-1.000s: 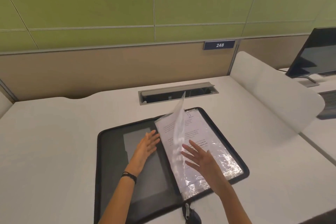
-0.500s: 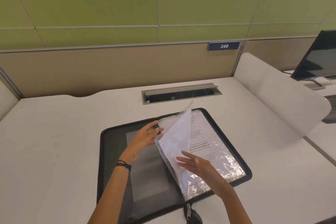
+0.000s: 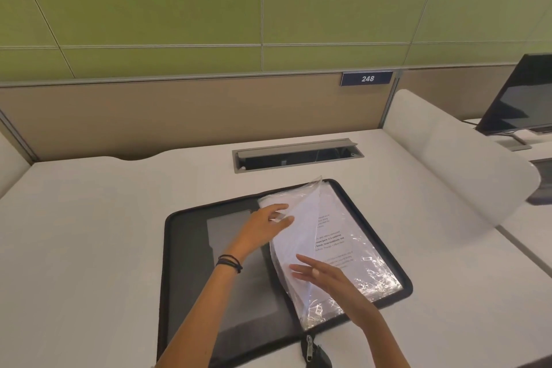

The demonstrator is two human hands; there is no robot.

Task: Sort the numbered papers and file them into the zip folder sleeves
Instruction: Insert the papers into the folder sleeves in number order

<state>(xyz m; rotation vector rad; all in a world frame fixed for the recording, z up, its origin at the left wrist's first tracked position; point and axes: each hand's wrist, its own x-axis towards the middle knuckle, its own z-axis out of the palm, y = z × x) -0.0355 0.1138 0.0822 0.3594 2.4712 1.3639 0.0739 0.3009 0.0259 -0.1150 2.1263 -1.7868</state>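
An open black zip folder (image 3: pixel 185 263) lies flat on the white desk. Its right half carries clear plastic sleeves with printed papers (image 3: pixel 343 245) inside. One sleeve with a white sheet (image 3: pixel 298 236) is lifted and leans over to the left. My left hand (image 3: pixel 263 225) touches that sleeve near its top edge with straight fingers, thumb against it. My right hand (image 3: pixel 322 275) rests with spread fingers on the lower part of the same sleeve. The folder's zipper pull (image 3: pixel 309 348) hangs at the front edge.
A grey cable hatch (image 3: pixel 295 155) is set into the desk behind the folder. A white curved divider (image 3: pixel 454 158) borders the desk on the right, with a dark monitor (image 3: pixel 519 95) beyond it. A beige partition with a "248" plate (image 3: pixel 366 78) closes the back.
The lifted sleeve has swung from nearly upright down toward the left. My left hand rose to meet its top edge; my right hand moved onto its lower part.
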